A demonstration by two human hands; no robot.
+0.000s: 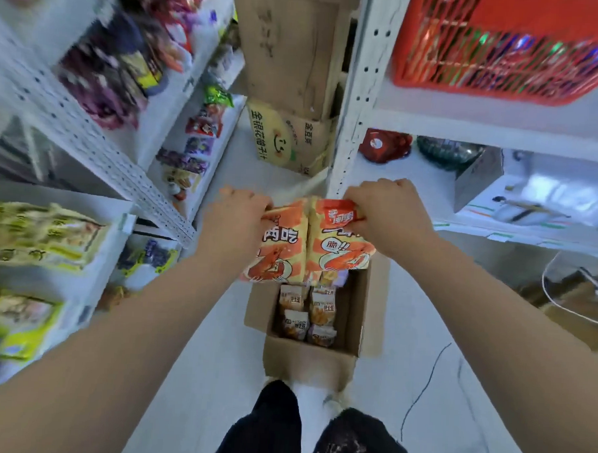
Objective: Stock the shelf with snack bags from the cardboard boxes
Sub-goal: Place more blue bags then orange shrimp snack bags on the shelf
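While standing over the open cardboard box (309, 360) on the floor, held up two orange snack bags side by side, edges touching, above the far end of that box. Gripped the left bag (279, 249) by its top edge with the left hand (238, 213), fingers curled over the seal; pinched the top of the right bag (337, 252) with the right hand (387, 213) in much the same way. Saw below, inside the box, several smaller packets (307, 312) standing in rows. Judged the step in hand as the carry, with both bags held clear of the box and not yet placed. Faced down the aisle rather than toward the shelf (89, 138) at left, already crowded with purple, yellow and red packs, much of it blurred. Called for next, on this reading: turning left, finding a gap or a matching row, and standing the bags upright with the print outward. Could not tell the intended tier, nor spot any matching orange bags there. Needed a light touch with such puffy bags, likely to crumple under a hard squeeze and to topple without a neighbour for support. Noted at right a white rack (361, 92) with a red basket (504, 47) on top and what looked like non-snack goods lower down, so probably not the target. Saw more stacked boxes (291, 54) at the aisle's end, suggesting plenty of stocking left.
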